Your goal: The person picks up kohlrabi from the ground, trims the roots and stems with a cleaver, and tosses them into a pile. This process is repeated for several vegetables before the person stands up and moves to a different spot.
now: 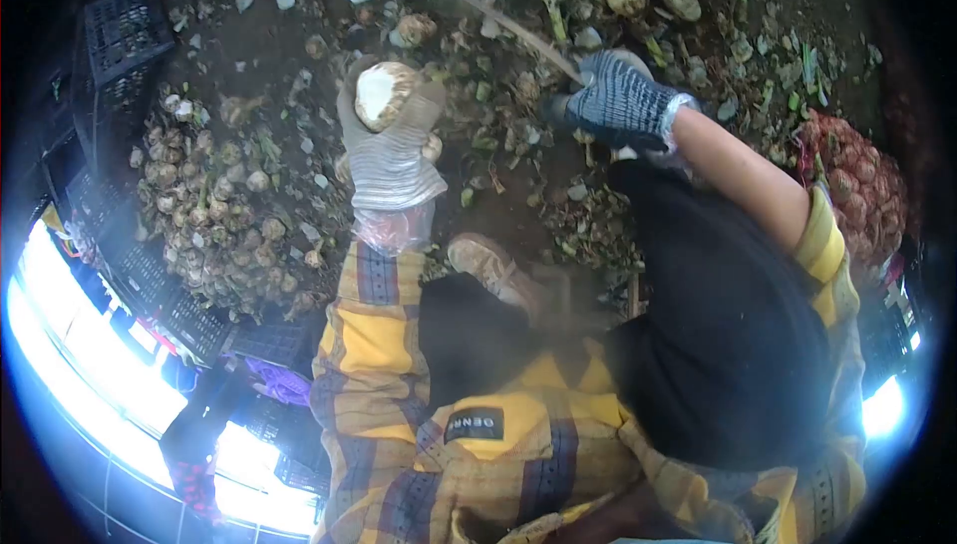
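Note:
My left hand (394,140), in a pale work glove with a clear plastic cuff, is closed round a round root vegetable (384,95). Its upper side shows a white cut face, with rough brown skin around the edge. In a dark striped glove, my right hand (623,100) grips a knife (518,30). The long narrow blade points up and left, apart from the vegetable, and the handle is mostly hidden in my fingers. Whole roots (626,0) lie on the ground beyond the blade.
A large heap of roots (214,205) lies to the left, beside black plastic crates (128,33). On the right stands a red mesh sack (857,185) full of roots. Peelings and leaf scraps (588,220) litter the ground. A shoe (493,270) shows between my hands.

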Demonstrator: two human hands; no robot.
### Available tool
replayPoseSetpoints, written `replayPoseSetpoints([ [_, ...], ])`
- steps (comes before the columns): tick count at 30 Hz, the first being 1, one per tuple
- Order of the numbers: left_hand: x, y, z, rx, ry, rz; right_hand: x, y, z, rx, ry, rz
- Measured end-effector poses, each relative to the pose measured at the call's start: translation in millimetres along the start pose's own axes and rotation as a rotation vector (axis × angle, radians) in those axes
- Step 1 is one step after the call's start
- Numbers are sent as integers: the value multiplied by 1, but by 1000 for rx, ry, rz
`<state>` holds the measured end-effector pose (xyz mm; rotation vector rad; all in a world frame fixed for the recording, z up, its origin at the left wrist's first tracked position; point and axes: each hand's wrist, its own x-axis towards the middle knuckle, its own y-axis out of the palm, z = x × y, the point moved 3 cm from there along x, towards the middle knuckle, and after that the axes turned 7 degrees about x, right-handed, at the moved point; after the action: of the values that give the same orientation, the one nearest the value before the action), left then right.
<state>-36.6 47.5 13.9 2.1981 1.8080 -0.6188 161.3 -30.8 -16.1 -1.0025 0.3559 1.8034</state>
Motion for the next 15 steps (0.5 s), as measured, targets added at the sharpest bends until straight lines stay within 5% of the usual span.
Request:
replayPoseSetpoints([
  [4, 28, 1, -4, -399, -77, -63, -23, 20, 9, 1094, 172, 374],
  [10, 43, 25, -9, -664, -67, -202, -25, 37, 6, 1224, 227, 626],
  [15, 40, 44, -15, -715, -56, -228, -29, 37, 6, 1221, 191, 562],
])
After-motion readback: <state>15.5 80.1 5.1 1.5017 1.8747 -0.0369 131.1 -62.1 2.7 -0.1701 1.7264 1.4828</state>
